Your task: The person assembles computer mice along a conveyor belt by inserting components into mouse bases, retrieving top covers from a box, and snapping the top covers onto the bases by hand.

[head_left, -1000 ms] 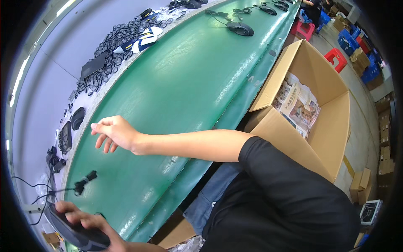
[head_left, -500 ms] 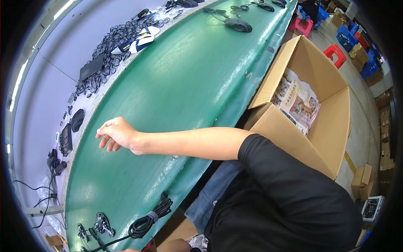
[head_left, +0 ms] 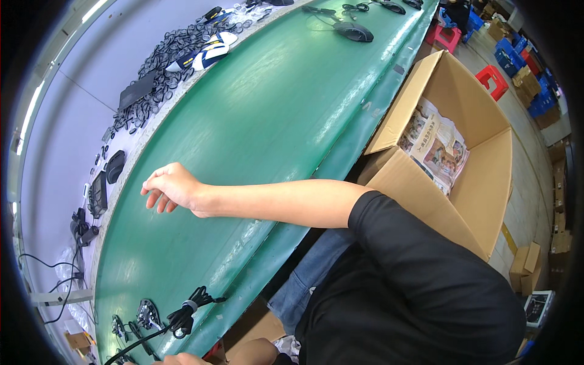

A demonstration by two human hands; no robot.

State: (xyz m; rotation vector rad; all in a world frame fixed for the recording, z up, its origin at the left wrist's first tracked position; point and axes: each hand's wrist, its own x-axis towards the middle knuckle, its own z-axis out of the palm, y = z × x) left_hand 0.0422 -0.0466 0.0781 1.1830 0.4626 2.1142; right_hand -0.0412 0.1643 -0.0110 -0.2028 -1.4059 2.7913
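Note:
My right hand [head_left: 174,187] hovers over the green conveyor belt [head_left: 243,115], its fingers loosely bent and apart, with nothing in them. At the lower edge, only a sliver of my left hand [head_left: 182,359] shows; its fingers are mostly cut off. Just above it is a tied bundle of black cable [head_left: 184,316], from which a strand runs down to the lower left edge. Beside that strand lie small black, open-looking mouse parts [head_left: 148,314] and another such piece [head_left: 118,326].
A cardboard box [head_left: 450,213] with newspaper [head_left: 435,146] inside stands right of the belt. Finished-looking black mice [head_left: 353,31] lie at the belt's far end. Along the left ledge are a heap of small black rings [head_left: 164,76], white-and-navy gloves [head_left: 213,50] and black mouse shells [head_left: 115,166].
The cable bundle has shifted left and turned, its loose end now pointing right. More of my left hand shows at the lower edge. My right hand is nearly still; the view has shifted slightly.

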